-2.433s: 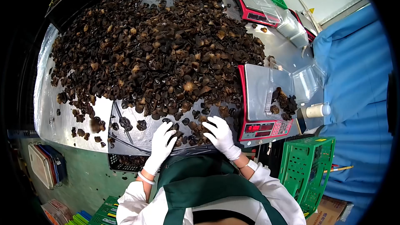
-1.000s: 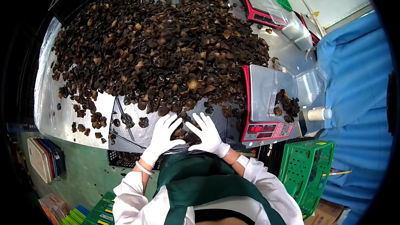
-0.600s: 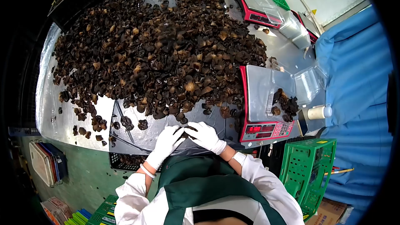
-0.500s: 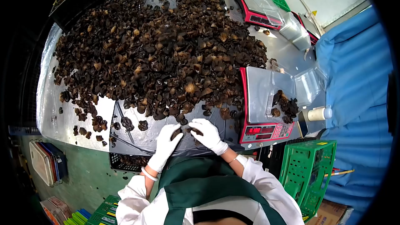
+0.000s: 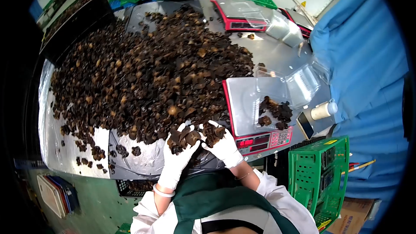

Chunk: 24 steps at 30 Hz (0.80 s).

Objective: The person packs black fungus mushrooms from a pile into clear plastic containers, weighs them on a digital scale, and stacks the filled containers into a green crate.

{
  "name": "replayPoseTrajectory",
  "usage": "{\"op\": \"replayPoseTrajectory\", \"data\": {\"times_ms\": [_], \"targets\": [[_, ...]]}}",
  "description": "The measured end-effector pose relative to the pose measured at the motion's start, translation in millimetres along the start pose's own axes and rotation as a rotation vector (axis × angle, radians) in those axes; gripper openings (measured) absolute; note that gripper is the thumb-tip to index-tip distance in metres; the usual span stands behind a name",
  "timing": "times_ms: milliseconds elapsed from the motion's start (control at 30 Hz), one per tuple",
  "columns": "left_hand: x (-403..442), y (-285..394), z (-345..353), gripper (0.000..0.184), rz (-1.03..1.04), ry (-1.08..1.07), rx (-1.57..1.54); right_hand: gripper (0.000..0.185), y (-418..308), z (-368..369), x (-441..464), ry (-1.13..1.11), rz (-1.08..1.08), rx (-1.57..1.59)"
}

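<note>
My left hand (image 5: 177, 160), in a white glove, is cupped under a clump of dark brown wood ear mushrooms (image 5: 184, 138). A second handful of wood ear mushrooms (image 5: 213, 135) rests in my right hand (image 5: 226, 149), also gloved, with its fingers curled around it. The two hands are close together at the near edge of a large heap of wood ear mushrooms (image 5: 151, 73) spread over the metal table (image 5: 143, 160). Right of my hands stands a red-and-grey scale (image 5: 240, 95), with an open clear plastic box (image 5: 271, 89) on it holding several mushrooms (image 5: 277, 112).
A second scale (image 5: 240, 13) stands at the back beside stacked clear boxes (image 5: 284, 30). A white bottle (image 5: 323, 110) and a phone (image 5: 304, 125) lie at the right. Green crates (image 5: 318, 173) stand low on the right, beside a blue curtain (image 5: 368, 73).
Both hands have turned palms up and now hold larger clumps of wood ear mushrooms. The camera view has tilted up and shifted, showing more of the far side.
</note>
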<state>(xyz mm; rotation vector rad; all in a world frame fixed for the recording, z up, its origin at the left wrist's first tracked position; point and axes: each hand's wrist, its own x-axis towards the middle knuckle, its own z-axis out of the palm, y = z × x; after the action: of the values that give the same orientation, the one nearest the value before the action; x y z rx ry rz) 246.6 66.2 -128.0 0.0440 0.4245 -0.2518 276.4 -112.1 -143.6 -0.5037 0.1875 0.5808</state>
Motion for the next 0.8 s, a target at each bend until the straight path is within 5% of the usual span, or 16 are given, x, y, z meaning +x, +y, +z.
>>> {"op": "replayPoseTrajectory", "data": {"times_ms": [67, 100, 200, 267, 333, 400, 467, 500, 600, 733, 800], "targets": [[6.8, -14.0, 21.5, 0.048, -0.023, 0.062, 0.023, 0.044, -26.6, -0.1, -17.6, -0.008, -0.046, -0.153], [12.5, -22.0, 29.9, 0.051, -0.026, 0.067, 0.084, 0.043, -44.3, -4.4, -24.6, -0.251, 0.002, 0.245], [34.1, -47.3, 47.1, 0.051, -0.144, -0.118, 0.093, 0.041, -97.3, 1.4, -57.9, 0.050, -0.241, -0.066], [44.0, -71.9, 76.6, 0.049, -0.111, -0.118, 0.304, 0.042, -141.9, 21.7, -82.9, 0.110, -0.520, -0.431], [57.5, -97.4, 96.5, 0.045, -0.060, -0.063, 0.537, 0.036, -177.2, 15.4, -99.8, 0.111, -0.710, -0.443], [66.2, -129.0, 124.3, 0.038, -0.036, -0.023, 0.598, 0.031, -204.7, 16.2, -117.0, 0.374, -0.755, -0.662], [88.7, -160.0, 121.4, 0.038, 0.089, -0.218, 0.771, 0.025, -218.4, -2.6, -119.0, 0.483, -0.884, -0.966], [97.2, -167.6, 119.7, 0.037, 0.249, -0.366, 1.130, 0.027, -222.7, -10.5, -118.1, 0.467, -0.969, -1.236], [107.3, -189.8, 128.7, 0.034, 1.015, -0.583, 2.024, 0.037, -221.7, -22.3, -116.5, 0.367, -0.944, -1.672], [98.2, -193.6, 120.5, 0.027, 0.962, -0.474, 1.997, 0.033, -224.6, -32.8, -121.1, 0.296, -0.967, -1.805], [84.9, -172.4, 108.3, 0.026, 0.779, -0.283, 1.806, 0.026, -240.9, -37.9, -137.4, 0.410, -0.970, -1.468]]}}
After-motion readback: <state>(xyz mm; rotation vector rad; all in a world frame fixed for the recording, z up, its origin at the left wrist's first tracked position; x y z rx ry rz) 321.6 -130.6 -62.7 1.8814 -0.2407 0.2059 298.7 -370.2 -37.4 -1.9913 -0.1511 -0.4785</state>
